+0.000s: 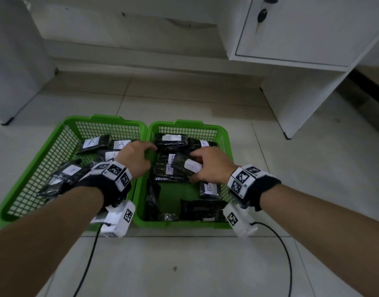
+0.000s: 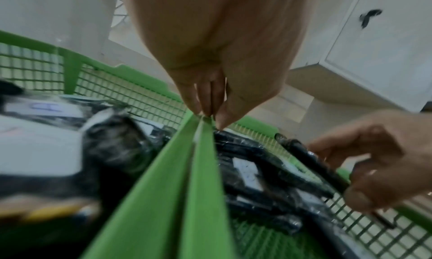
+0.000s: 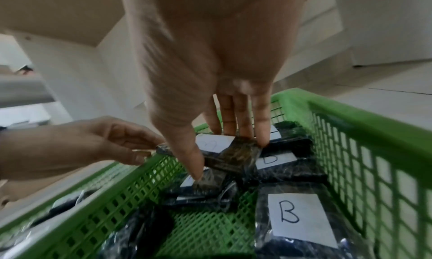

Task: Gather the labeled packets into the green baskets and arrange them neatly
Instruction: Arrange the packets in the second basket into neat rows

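Observation:
Two green baskets stand side by side on the floor: the left basket (image 1: 102,119) holds black packets labelled A (image 1: 91,142), and the right basket (image 1: 188,123) holds several labelled B (image 1: 209,188). My right hand (image 1: 195,167) pinches one black packet with a white label (image 3: 233,157), thumb on its near edge and fingers on the far edge. The packet is tilted above the other B packets (image 3: 294,218). My left hand (image 2: 210,118) is at the touching rims, fingers and thumb closed on the right basket's left rim (image 2: 203,152).
A white cabinet (image 1: 302,28) with a key in its door stands at the back right, its side panel (image 1: 291,99) reaching the tiled floor. A white panel (image 1: 12,61) stands at the back left. Black cables (image 1: 285,254) trail from my wrists over the floor.

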The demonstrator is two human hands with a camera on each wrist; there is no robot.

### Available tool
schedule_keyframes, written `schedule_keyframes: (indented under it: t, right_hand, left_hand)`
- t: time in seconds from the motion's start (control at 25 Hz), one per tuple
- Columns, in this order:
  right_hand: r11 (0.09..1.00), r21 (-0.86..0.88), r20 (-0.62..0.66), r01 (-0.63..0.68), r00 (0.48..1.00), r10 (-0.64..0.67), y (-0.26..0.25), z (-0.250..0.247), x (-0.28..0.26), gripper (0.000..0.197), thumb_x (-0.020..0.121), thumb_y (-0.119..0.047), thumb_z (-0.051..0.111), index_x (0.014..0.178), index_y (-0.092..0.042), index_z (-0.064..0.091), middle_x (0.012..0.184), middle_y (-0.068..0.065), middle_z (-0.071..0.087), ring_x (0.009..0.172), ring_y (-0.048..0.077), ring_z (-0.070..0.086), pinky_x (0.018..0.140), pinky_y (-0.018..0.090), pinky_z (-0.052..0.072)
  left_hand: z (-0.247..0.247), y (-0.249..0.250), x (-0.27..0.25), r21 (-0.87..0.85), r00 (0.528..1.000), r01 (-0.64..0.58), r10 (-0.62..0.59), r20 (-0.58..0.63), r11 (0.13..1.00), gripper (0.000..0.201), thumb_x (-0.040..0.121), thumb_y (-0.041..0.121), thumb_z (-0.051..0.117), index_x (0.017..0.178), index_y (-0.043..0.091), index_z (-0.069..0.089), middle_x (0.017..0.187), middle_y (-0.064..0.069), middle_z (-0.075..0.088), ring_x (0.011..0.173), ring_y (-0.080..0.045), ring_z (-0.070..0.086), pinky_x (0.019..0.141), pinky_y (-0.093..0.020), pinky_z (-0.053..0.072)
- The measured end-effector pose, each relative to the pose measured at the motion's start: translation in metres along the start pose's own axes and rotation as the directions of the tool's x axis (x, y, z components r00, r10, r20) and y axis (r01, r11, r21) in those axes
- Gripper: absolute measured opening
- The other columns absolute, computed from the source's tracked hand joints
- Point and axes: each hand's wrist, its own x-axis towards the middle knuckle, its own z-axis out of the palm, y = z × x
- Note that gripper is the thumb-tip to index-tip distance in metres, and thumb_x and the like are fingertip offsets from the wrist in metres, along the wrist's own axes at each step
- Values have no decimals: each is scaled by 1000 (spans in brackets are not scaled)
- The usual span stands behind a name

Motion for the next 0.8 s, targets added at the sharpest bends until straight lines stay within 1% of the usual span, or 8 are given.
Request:
schedule_keyframes:
  t: [0.08, 0.24, 0.32, 0.44, 0.56, 0.64, 0.72, 0.8]
  right_hand:
    - [994, -80, -25, 80, 996, -82, -11, 9, 7, 63, 65, -37, 89, 122, -20, 68, 112, 1, 70, 102, 23, 65, 81, 34, 53]
    - [972, -152, -9, 178, 983, -181, -31, 29, 22, 37, 71, -25, 82, 100, -14, 62, 95, 7, 63, 90, 30, 61, 68, 35, 48]
    - [970, -158, -8, 185, 982, -189, -37, 36, 28, 34, 74, -22, 81, 102, -11, 64, 99, 9, 64, 92, 31, 62, 71, 37, 51]
    - [968, -153, -8, 198, 980, -201, -35, 41, 36, 30, 77, -19, 84, 99, -6, 69, 98, 9, 66, 93, 29, 62, 76, 34, 50]
    - [976, -99, 4, 194, 981, -194, -33, 39, 36, 33, 74, -21, 88, 97, -5, 70, 100, 6, 60, 90, 25, 59, 74, 32, 46]
    - [977, -85, -16, 194, 980, -196, -36, 33, 29, 33, 73, -25, 88, 96, -10, 70, 100, 3, 58, 88, 23, 60, 71, 32, 47]
    - [985, 14, 105, 174, 979, -174, -40, 25, 17, 29, 73, -35, 88, 91, -17, 75, 92, -3, 69, 87, 18, 67, 67, 28, 50]
    - [991, 95, 432, 93, 893, -125, -44, 20, 3, 38, 72, -53, 85, 94, -24, 78, 94, -11, 75, 92, 9, 68, 80, 28, 55]
  left_hand:
    - [8, -11, -4, 10, 999, -38, 38, -25, 999, 43, 88, 3, 62, 124, 28, 64, 111, -4, 70, 73, -14, 64, 57, -23, 52]
    - [12, -18, -9, -73, 995, -82, 77, -65, 994, 44, 91, 2, 57, 126, 29, 63, 104, -2, 70, 61, -10, 62, 49, -20, 49]
    - [14, -19, -9, -31, 989, -133, 130, -69, 991, 39, 92, 3, 55, 117, 31, 67, 122, -1, 68, 91, -18, 71, 70, -28, 60]
    - [19, -18, -8, 117, 988, -142, 133, 81, 983, 34, 87, 12, 54, 105, 34, 73, 145, -1, 53, 141, -16, 42, 98, -38, 54]
    - [15, -8, -9, 252, 974, -104, 47, 221, 962, 34, 86, 21, 56, 111, 37, 72, 159, -3, 33, 150, -16, 21, 112, -38, 42]
    - [7, 4, -12, 245, 964, -86, 19, 266, 966, 35, 88, 18, 57, 117, 34, 71, 163, -6, 19, 149, -17, 26, 106, -32, 44]
    - [2, 10, -15, 198, 965, -89, 35, 259, 976, 33, 89, 14, 59, 117, 28, 71, 159, -8, 31, 145, -20, 36, 100, -30, 45]
    - [0, 11, -19, 189, 979, -155, 125, 164, 970, 26, 88, 11, 60, 107, 26, 71, 134, 1, 59, 128, -21, 54, 97, -28, 48]
